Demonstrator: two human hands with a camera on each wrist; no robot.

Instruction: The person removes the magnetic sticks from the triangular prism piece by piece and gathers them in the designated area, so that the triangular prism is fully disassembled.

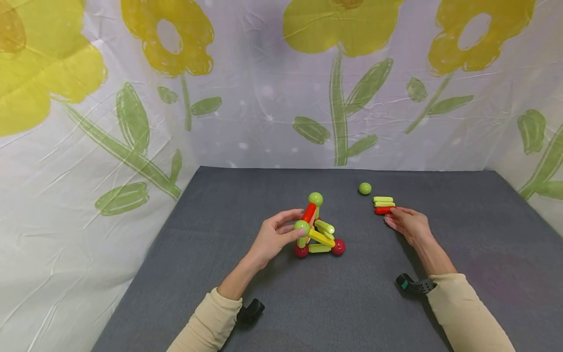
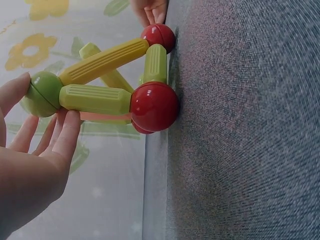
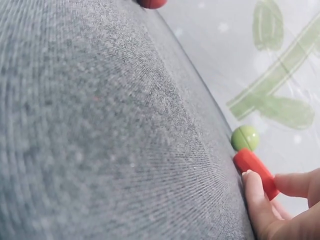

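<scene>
On the dark table stands a small frame of magnetic toy rods and balls. Red balls form its lower corners, with yellow, light green and red rods between them and the green balls above. My left hand pinches the near green ball at an upper corner, some fingers under the light green rod. At the right, my right hand pinches the end of a loose red rod between thumb and fingers. That rod lies beside two light green rods.
A loose green ball lies behind the loose rods, toward the table's back edge. Another green ball tops the frame. A flower-printed cloth hangs behind the grey table. Both wrists wear dark bands.
</scene>
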